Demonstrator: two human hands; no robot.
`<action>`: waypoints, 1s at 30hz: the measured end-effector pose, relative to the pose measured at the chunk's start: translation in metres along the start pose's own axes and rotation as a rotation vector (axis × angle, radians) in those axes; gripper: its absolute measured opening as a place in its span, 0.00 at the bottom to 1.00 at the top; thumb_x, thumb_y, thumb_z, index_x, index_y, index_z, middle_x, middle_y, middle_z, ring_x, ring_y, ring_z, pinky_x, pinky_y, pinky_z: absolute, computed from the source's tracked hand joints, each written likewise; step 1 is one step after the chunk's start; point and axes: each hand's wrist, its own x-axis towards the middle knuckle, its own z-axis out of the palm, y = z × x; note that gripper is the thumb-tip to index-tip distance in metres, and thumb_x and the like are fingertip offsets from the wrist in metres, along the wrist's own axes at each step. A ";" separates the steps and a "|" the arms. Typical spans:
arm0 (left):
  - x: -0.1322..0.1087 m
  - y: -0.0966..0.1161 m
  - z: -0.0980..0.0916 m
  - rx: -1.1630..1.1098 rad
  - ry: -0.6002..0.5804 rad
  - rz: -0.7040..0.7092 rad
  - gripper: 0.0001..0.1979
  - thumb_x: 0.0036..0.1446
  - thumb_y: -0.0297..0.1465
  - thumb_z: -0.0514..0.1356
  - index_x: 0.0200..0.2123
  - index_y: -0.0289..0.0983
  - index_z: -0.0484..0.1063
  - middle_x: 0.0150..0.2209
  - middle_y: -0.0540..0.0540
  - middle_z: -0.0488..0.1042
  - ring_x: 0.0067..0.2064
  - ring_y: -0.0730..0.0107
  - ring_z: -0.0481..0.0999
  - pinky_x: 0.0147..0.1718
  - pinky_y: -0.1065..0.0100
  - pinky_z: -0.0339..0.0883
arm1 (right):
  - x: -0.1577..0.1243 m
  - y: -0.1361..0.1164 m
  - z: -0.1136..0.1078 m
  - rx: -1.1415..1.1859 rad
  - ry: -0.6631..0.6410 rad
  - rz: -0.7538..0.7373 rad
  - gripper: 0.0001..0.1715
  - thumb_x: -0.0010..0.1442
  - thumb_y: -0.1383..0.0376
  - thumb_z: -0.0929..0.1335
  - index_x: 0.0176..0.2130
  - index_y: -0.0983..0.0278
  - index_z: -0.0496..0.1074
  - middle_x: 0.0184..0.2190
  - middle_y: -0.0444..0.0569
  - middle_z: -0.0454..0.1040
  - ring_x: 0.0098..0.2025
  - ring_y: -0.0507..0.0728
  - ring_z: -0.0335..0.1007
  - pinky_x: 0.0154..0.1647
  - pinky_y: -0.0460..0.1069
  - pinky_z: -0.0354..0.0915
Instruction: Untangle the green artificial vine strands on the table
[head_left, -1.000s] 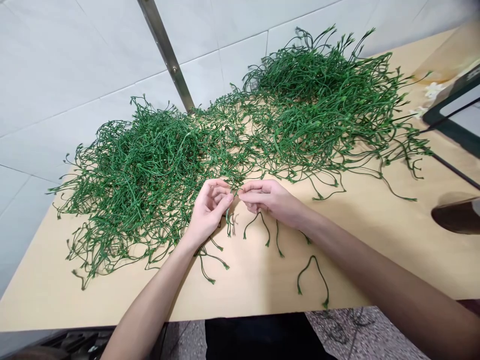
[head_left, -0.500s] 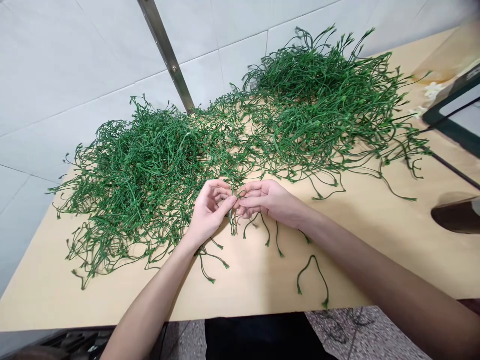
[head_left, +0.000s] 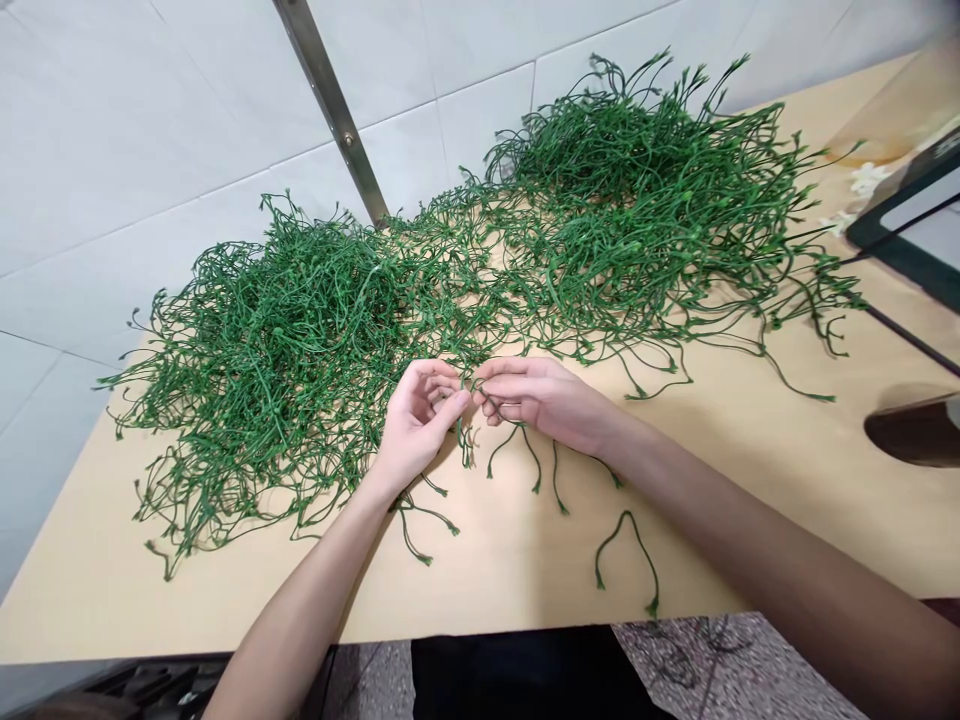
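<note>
Thin green stems with small flared tips, like artificial flower stems, lie in a tangled heap (head_left: pixel 300 310) on the left. In front of it, my left hand (head_left: pixel 424 410) is closed, pinching a green stem (head_left: pixel 464 440) between thumb and forefinger; its end hangs below the fingertips. My right hand (head_left: pixel 551 400) is close beside it, fingertips almost touching the left ones. Its fingers are bent around a thin green strand at the same spot; the fingertips partly hide the strand. Several loose stems poke out on the table under both hands.
A second heap of stems (head_left: pixel 660 200) lies at the back right. One bent stem (head_left: pixel 637 530) rests near the front edge of the wooden table (head_left: pixel 480 600). A dark-framed object (head_left: pixel 911 220), white flower-like pieces (head_left: pixel 870 180) and a brown cup-like thing (head_left: pixel 919 430) stand right. A metal strip (head_left: pixel 334 110) runs up the tiled wall.
My right hand's fingers have shifted slightly up and its thumb has drawn back from the left thumb, showing the strand at its fingertips. My left hand keeps its pinch almost unmoved.
</note>
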 end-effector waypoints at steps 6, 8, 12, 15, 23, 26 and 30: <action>0.000 0.002 0.001 0.013 0.005 -0.016 0.15 0.53 0.34 0.67 0.39 0.38 0.65 0.32 0.51 0.71 0.34 0.76 0.72 0.36 0.72 0.67 | -0.001 0.000 -0.003 0.019 -0.030 0.009 0.06 0.48 0.70 0.72 0.31 0.67 0.75 0.28 0.48 0.76 0.28 0.52 0.72 0.36 0.50 0.69; 0.000 0.002 0.000 0.015 0.003 -0.015 0.15 0.53 0.34 0.67 0.39 0.38 0.66 0.32 0.51 0.70 0.33 0.77 0.71 0.36 0.72 0.67 | -0.001 -0.001 -0.003 0.027 -0.039 0.018 0.05 0.49 0.68 0.72 0.30 0.68 0.76 0.29 0.50 0.77 0.30 0.53 0.73 0.39 0.51 0.70; 0.000 0.002 -0.001 0.020 -0.008 -0.014 0.15 0.53 0.34 0.67 0.40 0.38 0.66 0.33 0.50 0.70 0.34 0.77 0.72 0.36 0.72 0.67 | -0.003 -0.005 -0.003 0.009 -0.049 0.037 0.06 0.50 0.67 0.72 0.28 0.69 0.77 0.29 0.50 0.77 0.32 0.54 0.75 0.42 0.52 0.70; 0.000 0.002 -0.001 0.015 -0.018 -0.013 0.15 0.53 0.34 0.67 0.40 0.38 0.65 0.33 0.51 0.70 0.34 0.77 0.72 0.36 0.73 0.67 | -0.002 -0.004 -0.002 -0.041 -0.052 0.028 0.06 0.48 0.68 0.73 0.29 0.69 0.76 0.27 0.48 0.76 0.31 0.53 0.75 0.41 0.50 0.69; -0.003 0.003 0.002 0.021 -0.086 -0.039 0.14 0.54 0.33 0.66 0.41 0.39 0.66 0.32 0.51 0.71 0.34 0.76 0.72 0.33 0.74 0.66 | 0.000 0.002 0.000 -0.105 -0.024 -0.036 0.15 0.40 0.73 0.70 0.32 0.64 0.69 0.22 0.42 0.73 0.24 0.52 0.72 0.32 0.49 0.68; -0.003 0.003 0.003 0.033 -0.123 -0.023 0.13 0.55 0.33 0.66 0.40 0.39 0.66 0.31 0.51 0.71 0.34 0.75 0.73 0.32 0.74 0.65 | 0.000 0.003 0.002 -0.144 -0.030 -0.033 0.10 0.39 0.72 0.66 0.27 0.64 0.68 0.19 0.41 0.70 0.23 0.51 0.70 0.29 0.47 0.66; -0.004 0.005 0.005 0.072 -0.135 -0.015 0.11 0.56 0.34 0.65 0.39 0.39 0.66 0.31 0.50 0.72 0.34 0.74 0.73 0.32 0.73 0.65 | 0.000 0.004 0.003 -0.240 -0.041 -0.028 0.09 0.37 0.72 0.63 0.24 0.64 0.68 0.15 0.41 0.67 0.21 0.51 0.68 0.22 0.45 0.57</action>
